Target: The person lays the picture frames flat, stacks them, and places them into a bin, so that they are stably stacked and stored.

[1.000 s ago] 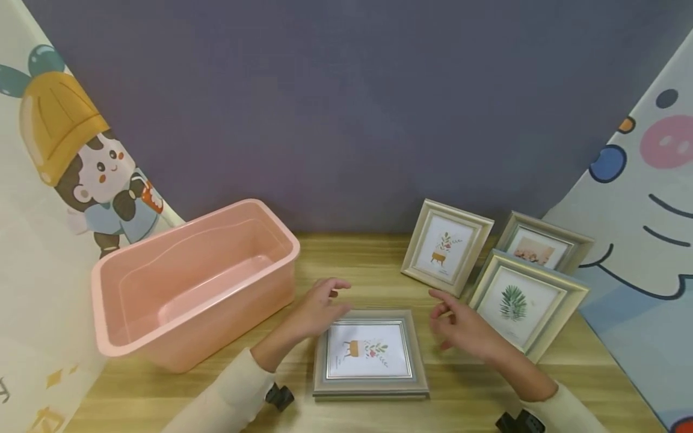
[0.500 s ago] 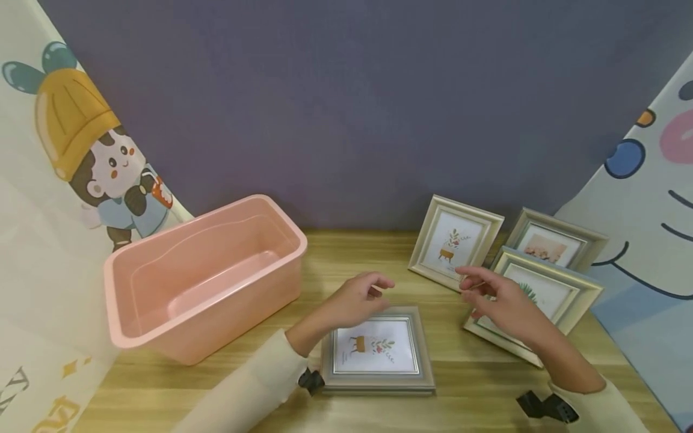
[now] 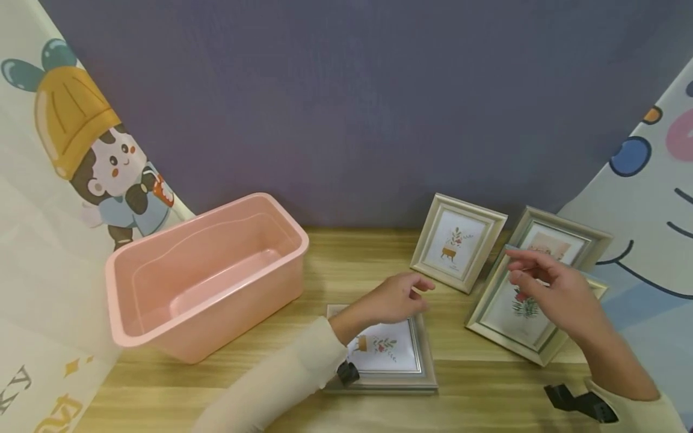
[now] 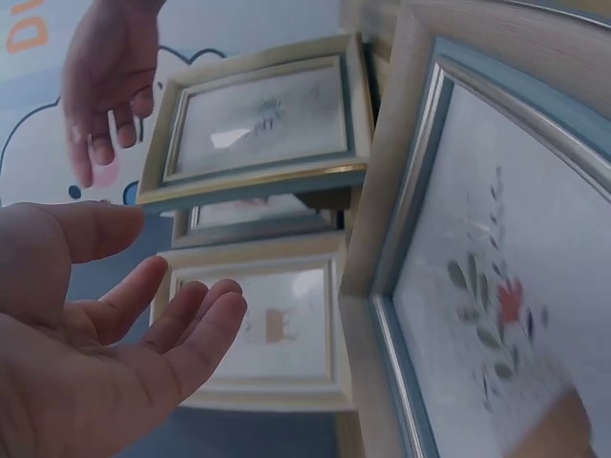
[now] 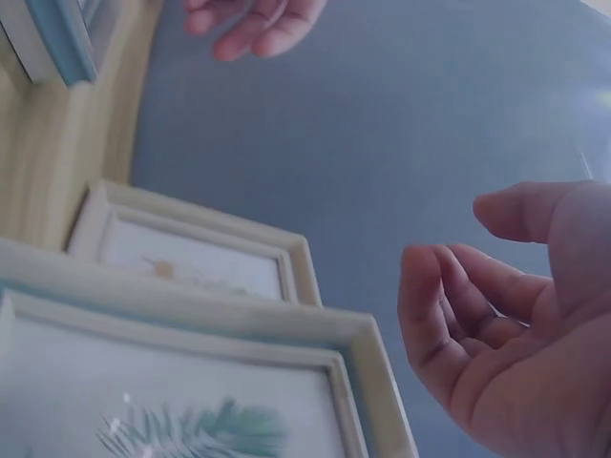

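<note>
The leaf-print frame (image 3: 509, 322) leans back at the right of the broad wood-grain table (image 3: 365, 255). The biggest thing on that table is the pink bin (image 3: 243, 310), at the left, well apart from the leaning frames. The flat frame (image 3: 387, 352) lies face up between them, nearer the person, partly covered by the left sleeve (image 3: 287, 376). A peach-picture frame (image 3: 576, 243) leans just behind the leaf-print frame; whether the two touch, I cannot tell. The smaller potted-plant frame (image 3: 459, 243) leans to their left.

The right hand (image 3: 565, 297) is in front of the leaf-print frame, thumb apart from its bent fingers, nothing in its grip. The left hand (image 3: 400, 297) is above the flat frame's far edge, fingers loosely curved, its grip likewise unfilled.

The step in hand looks like an approach to the leaf-print frame, with no hold yet taken. The next move probably calls for fingertips on its rim, without knocking the frame behind.
</note>
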Tool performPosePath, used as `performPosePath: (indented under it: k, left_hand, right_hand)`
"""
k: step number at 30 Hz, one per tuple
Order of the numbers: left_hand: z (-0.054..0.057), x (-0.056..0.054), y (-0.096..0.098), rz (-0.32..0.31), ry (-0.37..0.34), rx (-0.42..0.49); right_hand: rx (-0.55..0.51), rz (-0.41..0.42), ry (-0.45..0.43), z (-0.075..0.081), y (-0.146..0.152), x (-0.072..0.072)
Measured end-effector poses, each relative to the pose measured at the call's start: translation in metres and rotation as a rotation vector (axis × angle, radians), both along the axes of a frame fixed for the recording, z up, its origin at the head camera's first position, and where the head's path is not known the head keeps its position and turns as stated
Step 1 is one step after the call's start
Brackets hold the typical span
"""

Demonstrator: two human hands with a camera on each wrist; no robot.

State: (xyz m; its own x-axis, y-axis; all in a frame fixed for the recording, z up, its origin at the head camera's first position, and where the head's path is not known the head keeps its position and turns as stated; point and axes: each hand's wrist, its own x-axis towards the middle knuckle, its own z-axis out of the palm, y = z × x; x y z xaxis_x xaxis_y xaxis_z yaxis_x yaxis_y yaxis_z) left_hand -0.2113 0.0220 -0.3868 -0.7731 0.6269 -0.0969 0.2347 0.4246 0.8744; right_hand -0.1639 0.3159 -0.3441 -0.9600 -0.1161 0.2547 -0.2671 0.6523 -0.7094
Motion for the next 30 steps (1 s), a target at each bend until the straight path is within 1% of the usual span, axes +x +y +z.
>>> performPosePath:
  k: [3, 6, 8, 10, 13, 15, 16, 18, 21, 24, 27, 30]
  left_hand:
    - [0.002, -0.004, 0.011, 0.003, 0.004, -0.007]
    - [0.002, -0.009, 0.023, 0.017, 0.032, -0.005]
    - [0.002, -0.012, 0.031, 0.030, 0.044, -0.005]
    - [0.000, -0.014, 0.039, 0.042, 0.045, 0.003]
    - [-0.003, -0.016, 0.054, 0.062, 0.022, 0.005]
    - [-0.005, -0.016, 0.064, 0.068, 0.010, -0.006]
    - [-0.006, -0.015, 0.068, 0.066, 0.007, -0.017]
    - [-0.007, -0.014, 0.076, 0.059, 0.008, -0.039]
    - [-0.008, -0.011, 0.086, 0.052, 0.002, -0.059]
    - [-0.012, -0.009, 0.094, 0.062, 0.003, -0.060]
    - [-0.016, -0.009, 0.102, 0.081, 0.008, -0.058]
    - [-0.020, -0.010, 0.108, 0.097, 0.005, -0.060]
  right_hand:
    - [0.029, -0.051, 0.037, 0.007, 0.008, 0.001]
    - [-0.002, -0.105, 0.102, 0.011, 0.018, 0.001]
    - [-0.014, -0.172, 0.158, 0.013, 0.024, 0.001]
    - [-0.017, -0.259, 0.198, 0.014, 0.029, 0.001]
    - [0.022, -0.383, 0.209, 0.016, 0.040, 0.004]
    - [0.051, -0.432, 0.175, 0.016, 0.048, 0.005]
    - [0.064, -0.440, 0.160, 0.015, 0.052, 0.006]
    - [0.077, -0.424, 0.152, 0.011, 0.062, 0.005]
    - [0.097, -0.343, 0.160, 0.001, 0.078, 0.002]
    - [0.114, -0.263, 0.154, -0.010, 0.093, -0.001]
    - [0.119, -0.212, 0.101, -0.019, 0.105, 0.000]
    - [0.101, -0.150, 0.051, -0.028, 0.116, 0.002]
